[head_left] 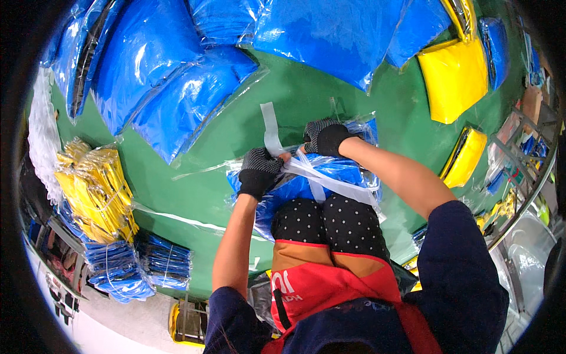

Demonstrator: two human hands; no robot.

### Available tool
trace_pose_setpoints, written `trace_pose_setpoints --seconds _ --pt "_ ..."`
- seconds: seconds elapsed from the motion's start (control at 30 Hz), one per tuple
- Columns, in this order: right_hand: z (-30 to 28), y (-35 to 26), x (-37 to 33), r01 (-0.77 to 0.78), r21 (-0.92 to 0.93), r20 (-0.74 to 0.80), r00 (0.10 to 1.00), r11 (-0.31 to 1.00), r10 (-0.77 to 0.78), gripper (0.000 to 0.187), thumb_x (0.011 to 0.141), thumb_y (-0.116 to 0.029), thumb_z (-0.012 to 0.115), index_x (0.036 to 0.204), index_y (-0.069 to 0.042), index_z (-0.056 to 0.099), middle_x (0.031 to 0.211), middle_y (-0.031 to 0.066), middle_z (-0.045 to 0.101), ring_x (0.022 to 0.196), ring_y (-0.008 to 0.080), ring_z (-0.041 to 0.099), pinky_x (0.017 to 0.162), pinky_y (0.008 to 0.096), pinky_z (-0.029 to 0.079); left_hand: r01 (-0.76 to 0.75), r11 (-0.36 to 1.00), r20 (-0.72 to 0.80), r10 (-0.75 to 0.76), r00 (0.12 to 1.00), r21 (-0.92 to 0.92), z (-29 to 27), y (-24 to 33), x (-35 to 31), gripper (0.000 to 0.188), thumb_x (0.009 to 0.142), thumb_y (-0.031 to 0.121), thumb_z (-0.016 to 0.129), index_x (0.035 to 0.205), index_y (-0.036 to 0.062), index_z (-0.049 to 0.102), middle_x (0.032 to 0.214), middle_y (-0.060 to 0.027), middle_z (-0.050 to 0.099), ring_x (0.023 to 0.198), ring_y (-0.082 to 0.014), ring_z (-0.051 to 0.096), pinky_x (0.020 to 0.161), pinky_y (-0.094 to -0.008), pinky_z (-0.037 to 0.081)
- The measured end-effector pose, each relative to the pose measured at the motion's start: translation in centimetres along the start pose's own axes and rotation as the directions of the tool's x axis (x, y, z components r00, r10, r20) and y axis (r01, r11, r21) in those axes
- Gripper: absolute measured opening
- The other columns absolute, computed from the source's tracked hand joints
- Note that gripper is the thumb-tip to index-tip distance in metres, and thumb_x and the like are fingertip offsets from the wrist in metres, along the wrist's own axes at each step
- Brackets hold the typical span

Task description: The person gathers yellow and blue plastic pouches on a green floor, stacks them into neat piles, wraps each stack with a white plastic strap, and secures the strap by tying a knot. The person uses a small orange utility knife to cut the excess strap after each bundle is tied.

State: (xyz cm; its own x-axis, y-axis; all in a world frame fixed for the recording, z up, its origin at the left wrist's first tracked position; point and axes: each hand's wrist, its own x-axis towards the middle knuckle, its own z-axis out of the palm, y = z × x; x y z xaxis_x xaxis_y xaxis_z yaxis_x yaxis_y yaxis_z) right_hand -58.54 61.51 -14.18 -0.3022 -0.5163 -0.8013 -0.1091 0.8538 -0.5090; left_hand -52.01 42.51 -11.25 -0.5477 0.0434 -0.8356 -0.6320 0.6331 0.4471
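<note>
A bundle of blue goods in clear plastic lies in front of my knees. Wrapped around it is a flat white strap, whose loose end sticks up past my hands. Both hands wear black dotted gloves that leave the fingertips bare. My left hand is closed, pinching the strap above the bundle's left part. A little farther off and to the right, my right hand is curled closed on the strap too. The strap's crossing between the hands is partly covered by my fingers.
Large blue plastic-wrapped packs spread along the far side of the green surface. Yellow packs lie to the right. Strapped yellow and blue bundles sit at the left. A white strip trails leftward.
</note>
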Motion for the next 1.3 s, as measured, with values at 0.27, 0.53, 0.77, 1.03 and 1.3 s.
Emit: trace_pose_setpoints --seconds 0.27,0.53,0.77,1.03,1.3 --pt "-0.4 1.2 1.3 0.068 0.2 0.105 0.99 0.977 -0.09 0.046 0.066 -0.05 0.062 0.067 -0.004 0.064 0.068 0.0184 0.061 0.061 0.0336 0.058 0.06 0.0387 0.047 0.013 0.972 0.147 -0.049 0.988 0.236 1.9 0.8 4.5 0.034 0.069 0.038 0.063 0.08 0.0057 0.068 0.08 -0.021 0.062 0.075 -0.0345 0.061 0.07 -0.041 0.048" --pt "-0.6 0.5 3.6 -0.072 0.341 0.374 0.925 0.937 -0.065 0.046 0.063 -0.044 0.067 0.092 -0.008 0.065 0.078 0.0125 0.064 0.068 0.0221 0.058 0.066 0.0331 0.044 -0.129 0.982 -0.014 0.132 0.991 0.14 4.2 -0.7 6.1 0.032 0.075 0.034 0.059 0.074 0.0034 0.066 0.072 -0.0211 0.06 0.067 -0.0334 0.06 0.063 -0.0404 0.047" --pt "-1.0 -1.4 1.1 0.028 0.139 0.163 0.985 0.99 -0.05 0.027 0.07 -0.027 0.055 0.081 -0.005 0.064 0.085 0.0176 0.063 0.078 0.0293 0.06 0.071 0.0369 0.045 -0.097 0.873 -0.255 -0.032 0.966 -0.479 -0.2 2.0 -4.3 0.035 0.082 0.03 0.057 0.075 -0.0034 0.063 0.056 -0.0107 0.055 0.052 -0.0147 0.049 0.054 -0.0308 0.041" --pt "0.2 -4.8 -9.0 0.169 0.82 -0.207 0.978 0.547 0.009 0.022 0.086 -0.022 0.051 0.079 -0.003 0.057 0.069 0.0028 0.057 0.066 0.0106 0.053 0.062 0.0252 0.043 0.279 0.723 -0.153 -0.47 0.87 -0.632 -5.3 -7.3 -34.8 0.047 0.084 0.032 0.055 0.119 0.002 0.047 0.058 -0.0007 0.049 0.05 -0.0106 0.046 0.044 -0.0232 0.033" --pt "10.9 -13.0 -20.2 0.247 0.319 -0.246 0.954 0.915 -0.172 0.021 0.085 -0.024 0.048 0.085 -0.005 0.058 0.077 0.0133 0.062 0.075 0.029 0.062 0.067 0.0383 0.048 0.16 0.937 -0.399 -0.281 0.873 -0.31 3.5 -16.6 -38.0 0.036 0.082 0.024 0.059 0.058 0.0006 0.047 0.047 -0.0066 0.036 0.048 -0.0075 0.033 0.043 -0.0289 0.029"
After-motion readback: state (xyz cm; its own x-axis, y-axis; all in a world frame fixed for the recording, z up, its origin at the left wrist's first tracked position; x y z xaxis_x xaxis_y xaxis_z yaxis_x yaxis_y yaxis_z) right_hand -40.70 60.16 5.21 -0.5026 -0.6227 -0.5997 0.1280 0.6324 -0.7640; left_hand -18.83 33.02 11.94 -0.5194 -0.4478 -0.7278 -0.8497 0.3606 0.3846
